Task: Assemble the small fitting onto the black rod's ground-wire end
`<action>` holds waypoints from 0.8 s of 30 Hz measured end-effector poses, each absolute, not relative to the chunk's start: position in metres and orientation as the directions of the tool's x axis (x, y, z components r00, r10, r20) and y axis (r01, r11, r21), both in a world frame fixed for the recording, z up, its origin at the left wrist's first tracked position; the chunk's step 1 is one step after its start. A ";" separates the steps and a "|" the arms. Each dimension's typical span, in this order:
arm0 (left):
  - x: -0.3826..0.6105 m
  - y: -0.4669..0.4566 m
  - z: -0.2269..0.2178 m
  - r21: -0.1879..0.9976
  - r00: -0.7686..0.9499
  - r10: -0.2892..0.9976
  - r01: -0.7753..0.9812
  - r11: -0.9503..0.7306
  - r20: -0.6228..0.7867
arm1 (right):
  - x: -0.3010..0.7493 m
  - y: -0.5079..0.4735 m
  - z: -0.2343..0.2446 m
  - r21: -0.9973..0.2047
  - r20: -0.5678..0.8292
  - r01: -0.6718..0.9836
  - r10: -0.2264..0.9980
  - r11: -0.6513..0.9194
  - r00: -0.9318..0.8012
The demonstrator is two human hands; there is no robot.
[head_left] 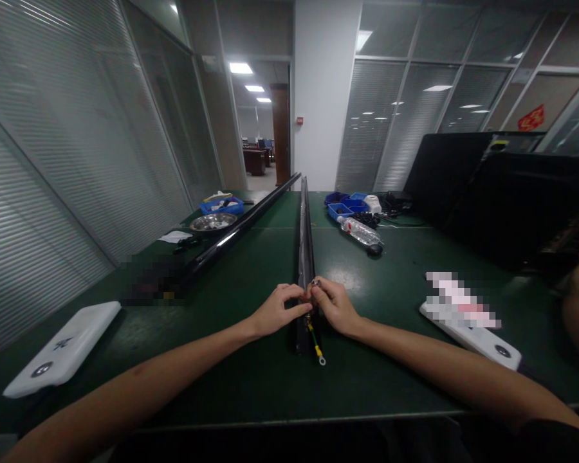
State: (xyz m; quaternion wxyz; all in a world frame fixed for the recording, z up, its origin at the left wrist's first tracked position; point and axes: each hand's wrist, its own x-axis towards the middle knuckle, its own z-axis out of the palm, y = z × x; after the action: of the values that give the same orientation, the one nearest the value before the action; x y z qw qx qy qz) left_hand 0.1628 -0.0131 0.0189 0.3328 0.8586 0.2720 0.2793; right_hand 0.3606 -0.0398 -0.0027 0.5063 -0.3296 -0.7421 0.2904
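- Dark rail (pixel 305 244) lies lengthwise on the green table (pixel 381 276), presumably for reach.
- Left hand (pixel 280 310): I can't tell its grip.
- Yellow-green lead (pixel 313 335) points towards me.
- Small metal piece (pixel 316 281), pinched by my right hand (pixel 336 307), likely for precision.

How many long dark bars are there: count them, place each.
2: the middle bar, running straight ahead; the left bar, slanting from near left to far middle, its near end blurred. None looks hidden.
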 end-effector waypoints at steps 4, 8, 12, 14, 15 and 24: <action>0.162 -0.012 0.017 0.721 0.694 0.655 0.285 -0.631 0.299 | 0.361 -0.040 -0.004 -0.764 0.555 0.196 0.781 0.614 -0.286; 0.162 -0.011 0.017 0.724 0.699 0.652 0.282 -0.630 0.295 | 0.361 -0.041 -0.004 -0.764 0.558 0.199 0.783 0.614 -0.275; 0.162 -0.011 0.017 0.733 0.710 0.642 0.268 -0.625 0.288 | 0.360 -0.041 -0.004 -0.764 0.561 0.198 0.784 0.614 -0.267; 0.162 -0.010 0.017 0.732 0.708 0.644 0.269 -0.626 0.291 | 0.360 -0.041 -0.004 -0.763 0.559 0.203 0.784 0.614 -0.269; 0.162 -0.010 0.017 0.729 0.706 0.645 0.272 -0.628 0.293 | 0.360 -0.041 -0.003 -0.762 0.559 0.205 0.784 0.614 -0.269; 0.163 -0.012 0.017 0.716 0.693 0.654 0.287 -0.636 0.303 | 0.360 -0.041 0.001 -0.746 0.570 0.213 0.771 0.630 -0.284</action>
State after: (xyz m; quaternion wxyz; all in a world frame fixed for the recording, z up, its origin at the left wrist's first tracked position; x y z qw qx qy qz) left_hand 0.1628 -0.0117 0.0173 0.3273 0.8599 0.2738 0.2802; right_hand 0.3596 -0.0411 0.0013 0.5009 -0.3274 -0.7512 0.2785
